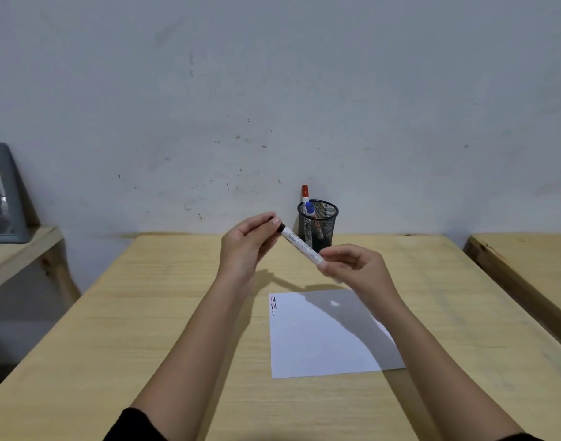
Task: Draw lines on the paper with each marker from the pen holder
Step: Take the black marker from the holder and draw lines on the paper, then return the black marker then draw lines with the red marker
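Both hands (245, 246) (352, 265) hold the marker (301, 246) above the paper (320, 338).

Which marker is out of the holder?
The black-capped marker, held between left hand and right hand; the red and blue stand inside.

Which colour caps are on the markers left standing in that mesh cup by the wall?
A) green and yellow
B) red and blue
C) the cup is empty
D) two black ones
B: the pen holder holds a red-capped marker sticking up and a blue-capped marker beside it, while the black-capped marker is held between both hands.
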Demonstrator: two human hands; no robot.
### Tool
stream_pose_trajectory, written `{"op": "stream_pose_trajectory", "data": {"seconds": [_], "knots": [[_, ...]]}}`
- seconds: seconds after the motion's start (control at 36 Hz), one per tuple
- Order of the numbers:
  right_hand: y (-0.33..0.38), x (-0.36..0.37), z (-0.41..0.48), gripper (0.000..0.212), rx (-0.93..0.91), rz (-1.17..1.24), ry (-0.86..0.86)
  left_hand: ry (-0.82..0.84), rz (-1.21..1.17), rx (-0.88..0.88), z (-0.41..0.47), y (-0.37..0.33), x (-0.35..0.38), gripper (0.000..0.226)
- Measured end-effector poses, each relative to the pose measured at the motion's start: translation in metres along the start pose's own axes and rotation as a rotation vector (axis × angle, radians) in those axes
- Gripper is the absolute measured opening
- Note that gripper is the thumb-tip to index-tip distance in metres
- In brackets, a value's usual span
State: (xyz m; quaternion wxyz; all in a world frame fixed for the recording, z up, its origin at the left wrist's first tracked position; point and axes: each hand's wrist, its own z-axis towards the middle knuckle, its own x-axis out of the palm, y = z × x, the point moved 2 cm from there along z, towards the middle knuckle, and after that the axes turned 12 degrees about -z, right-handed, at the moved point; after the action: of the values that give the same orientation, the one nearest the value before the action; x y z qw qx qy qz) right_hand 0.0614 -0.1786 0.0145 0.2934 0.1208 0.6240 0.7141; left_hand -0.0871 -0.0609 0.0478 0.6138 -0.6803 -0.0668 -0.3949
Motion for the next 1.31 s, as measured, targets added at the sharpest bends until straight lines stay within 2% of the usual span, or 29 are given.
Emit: {"op": "stream_pose_trajectory", "data": {"seconds": [0.11,0.22,0.25,0.33,0.42,0.5,0.56,0.58,0.61,0.69,0.78,0.94,1.19,1.31], "knots": [[0.015,0.006,0.016,0.027,-0.083,-0.312,0.088,0.125,0.235,0.127,0.016,-0.005,0.032,0.015],[0.027,0.005,0.039,0.023,-0.152,-0.502,0.081,0.212,0.421,0.239,0.035,-0.005,0.053,0.009],[0.028,0.001,0.045,0.021,-0.159,-0.505,0.044,0.21,0.469,0.276,0.041,-0.003,0.054,0.008],[0.03,-0.016,0.069,0.02,-0.171,-0.443,-0.112,0.145,0.65,0.325,0.059,0.005,0.045,0.026],[0.032,-0.029,0.095,0.022,-0.184,-0.315,-0.274,0.122,0.846,0.22,0.082,0.03,0.025,0.021],[0.03,-0.033,0.123,0.021,-0.194,-0.229,-0.373,0.145,0.955,0.091,0.102,0.061,0.015,0.044],[0.026,-0.029,0.132,0.007,-0.181,-0.265,-0.37,0.157,0.957,0.069,0.102,0.072,0.016,0.033],[0.022,-0.026,0.138,0.003,-0.166,-0.284,-0.351,0.162,0.952,0.067,0.103,0.077,0.018,0.034],[0.016,-0.023,0.144,0.009,-0.151,-0.328,-0.332,0.172,0.921,0.073,0.105,0.082,0.021,0.044],[0.0,-0.015,0.159,0.019,-0.119,-0.503,-0.248,0.181,0.781,0.106,0.112,0.095,0.026,0.053],[-0.004,-0.014,0.165,0.014,-0.101,-0.568,-0.171,0.128,0.744,0.111,0.121,0.108,0.026,0.067],[0.0,-0.019,0.177,0.006,-0.059,-0.763,-0.025,0.077,0.732,0.144,0.132,0.12,0.019,0.068],[0.0,-0.015,0.192,0.014,0.012,-0.801,0.009,0.108,0.741,0.137,0.138,0.121,0.016,0.072],[-0.001,-0.015,0.192,0.026,0.035,-0.772,-0.022,0.12,0.735,0.136,0.138,0.121,0.015,0.07]]}}
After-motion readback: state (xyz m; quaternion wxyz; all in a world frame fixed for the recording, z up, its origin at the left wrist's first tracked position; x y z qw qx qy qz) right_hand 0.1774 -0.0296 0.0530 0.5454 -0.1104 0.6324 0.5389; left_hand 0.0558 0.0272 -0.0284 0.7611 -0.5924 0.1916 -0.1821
